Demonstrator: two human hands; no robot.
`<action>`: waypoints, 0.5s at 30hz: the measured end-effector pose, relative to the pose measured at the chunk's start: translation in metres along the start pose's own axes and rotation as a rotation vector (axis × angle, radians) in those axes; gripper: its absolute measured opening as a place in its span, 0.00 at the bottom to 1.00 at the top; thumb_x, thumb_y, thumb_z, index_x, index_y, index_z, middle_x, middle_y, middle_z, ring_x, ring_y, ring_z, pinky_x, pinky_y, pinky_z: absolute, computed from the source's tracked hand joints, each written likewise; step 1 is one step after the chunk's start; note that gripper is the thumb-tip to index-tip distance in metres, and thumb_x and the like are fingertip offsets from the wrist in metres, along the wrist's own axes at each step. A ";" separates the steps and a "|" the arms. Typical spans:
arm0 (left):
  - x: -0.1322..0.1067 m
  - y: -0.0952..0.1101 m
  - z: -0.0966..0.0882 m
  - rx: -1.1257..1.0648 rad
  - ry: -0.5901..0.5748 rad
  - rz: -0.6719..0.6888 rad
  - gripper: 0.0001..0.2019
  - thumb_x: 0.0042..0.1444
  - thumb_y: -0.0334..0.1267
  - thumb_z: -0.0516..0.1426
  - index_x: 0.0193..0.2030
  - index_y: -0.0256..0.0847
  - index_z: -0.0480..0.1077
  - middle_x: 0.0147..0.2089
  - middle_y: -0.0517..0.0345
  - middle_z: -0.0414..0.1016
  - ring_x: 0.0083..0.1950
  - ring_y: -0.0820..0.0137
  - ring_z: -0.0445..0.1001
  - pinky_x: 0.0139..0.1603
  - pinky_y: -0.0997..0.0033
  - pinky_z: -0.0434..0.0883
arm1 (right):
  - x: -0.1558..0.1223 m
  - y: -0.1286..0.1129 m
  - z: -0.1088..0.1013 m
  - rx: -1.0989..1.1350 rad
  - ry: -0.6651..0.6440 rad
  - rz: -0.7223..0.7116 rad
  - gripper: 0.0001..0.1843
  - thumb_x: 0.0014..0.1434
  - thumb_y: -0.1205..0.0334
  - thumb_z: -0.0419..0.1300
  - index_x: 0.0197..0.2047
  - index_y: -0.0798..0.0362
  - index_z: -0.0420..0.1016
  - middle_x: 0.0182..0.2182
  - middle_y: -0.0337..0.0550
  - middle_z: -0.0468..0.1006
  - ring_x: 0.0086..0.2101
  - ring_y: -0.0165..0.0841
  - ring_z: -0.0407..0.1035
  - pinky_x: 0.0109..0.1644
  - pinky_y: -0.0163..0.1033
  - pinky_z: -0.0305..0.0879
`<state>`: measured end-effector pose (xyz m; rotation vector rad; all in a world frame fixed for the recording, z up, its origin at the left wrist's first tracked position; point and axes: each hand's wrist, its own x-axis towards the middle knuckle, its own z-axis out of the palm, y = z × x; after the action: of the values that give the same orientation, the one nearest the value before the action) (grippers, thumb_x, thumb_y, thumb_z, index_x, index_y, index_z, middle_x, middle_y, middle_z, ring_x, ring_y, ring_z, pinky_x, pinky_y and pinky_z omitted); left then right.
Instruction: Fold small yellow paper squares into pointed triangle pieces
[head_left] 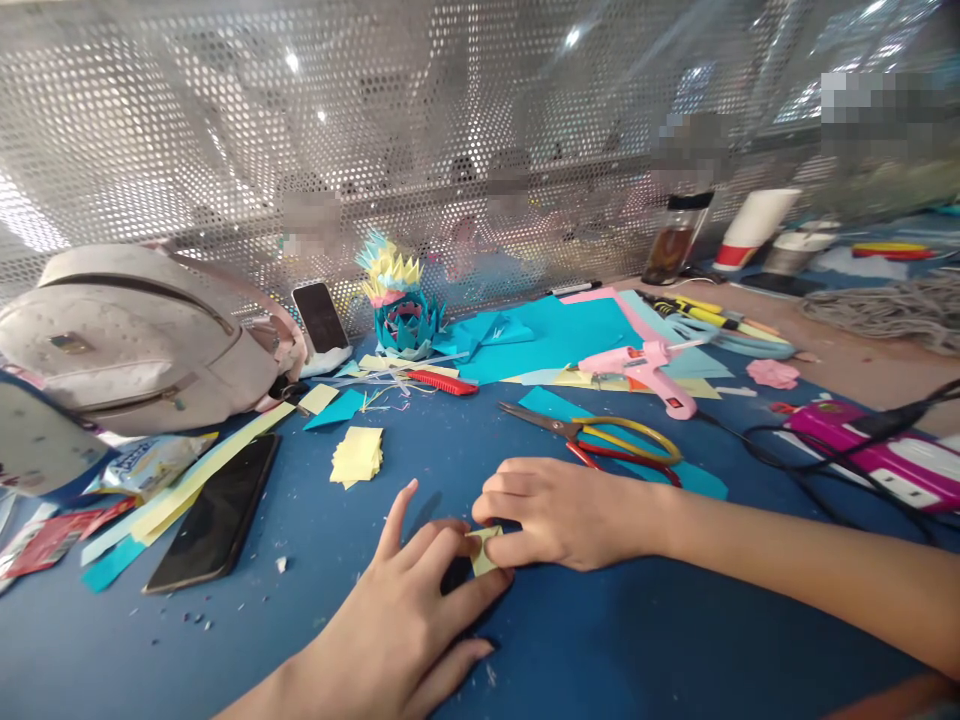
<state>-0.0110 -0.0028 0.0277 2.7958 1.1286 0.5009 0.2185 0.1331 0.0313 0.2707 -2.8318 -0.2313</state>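
Across a blue bench (712, 640), a pale backpack (142, 335) sits beyond and to the left of the hands, while a broad turquoise sheet (577, 330) lies beyond the right hand (559, 510). That hand curls inward, its thumb on a small yellow paper piece (486, 562); the left hand (416, 590) meets it from the near side, fingers closed in on the same piece, outermost finger raised and thumb free of the paper. Scissors (577, 428) rest just past the right hand. A loose stack of yellow squares (357, 456) lies past the left hand's raised finger.

The piece itself, smallest of all, lies between the two sets of fingertips, partly covered; whether it is already creased cannot be told. It looks nearly weightless, thin and flexible, stiff enough to keep a fold but likely to tear or crumple under hard pressure. Smooth paper may skid on the bench, so the best hold appears to be at opposite edges, one hand steadying, the other pressing lightly.
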 end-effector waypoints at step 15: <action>0.004 0.001 -0.007 0.085 -0.124 0.012 0.23 0.75 0.47 0.46 0.72 0.41 0.61 0.53 0.45 0.73 0.62 0.54 0.72 0.68 0.19 0.48 | -0.002 0.000 -0.005 0.191 0.202 0.106 0.20 0.77 0.59 0.49 0.36 0.51 0.76 0.34 0.40 0.73 0.35 0.34 0.60 0.40 0.41 0.52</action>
<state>-0.0097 -0.0010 0.0357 2.8613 1.1332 0.2825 0.2217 0.1327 0.0358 0.1721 -2.6589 0.0856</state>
